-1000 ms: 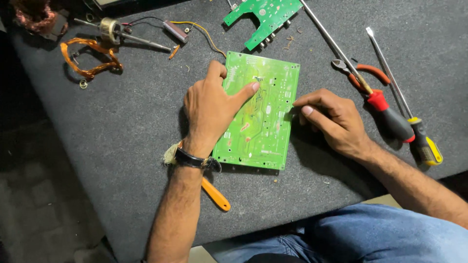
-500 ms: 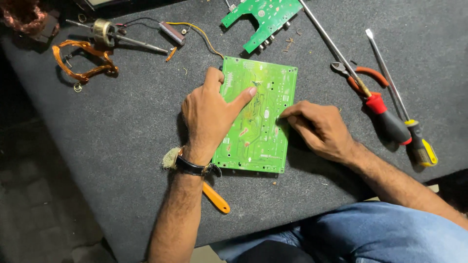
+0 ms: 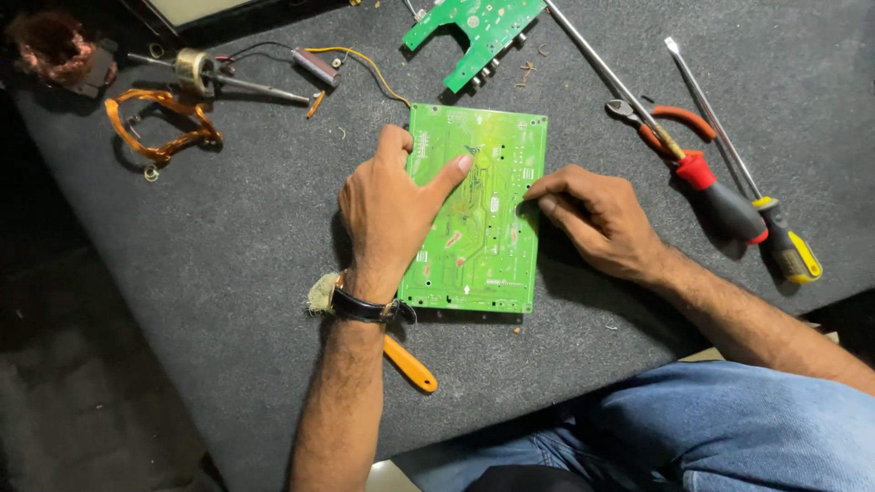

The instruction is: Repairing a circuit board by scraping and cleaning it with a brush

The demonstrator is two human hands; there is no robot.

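Green circuit board (image 3: 478, 219) lies mid-surface (image 3: 228, 273); left hand (image 3: 392, 214) presses flat on it at 9 o'clock, right hand (image 3: 597, 219) pinches its 3 o'clock edge—steady pressure seems wise.

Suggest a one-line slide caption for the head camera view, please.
Left hand pressing a green circuit board flat while the right hand touches its edge, screwdrivers alongside.

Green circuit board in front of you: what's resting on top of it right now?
The left hand lies flat on the green circuit board; the right hand fingertips touch its right edge. The board's left part is hidden under the left hand.
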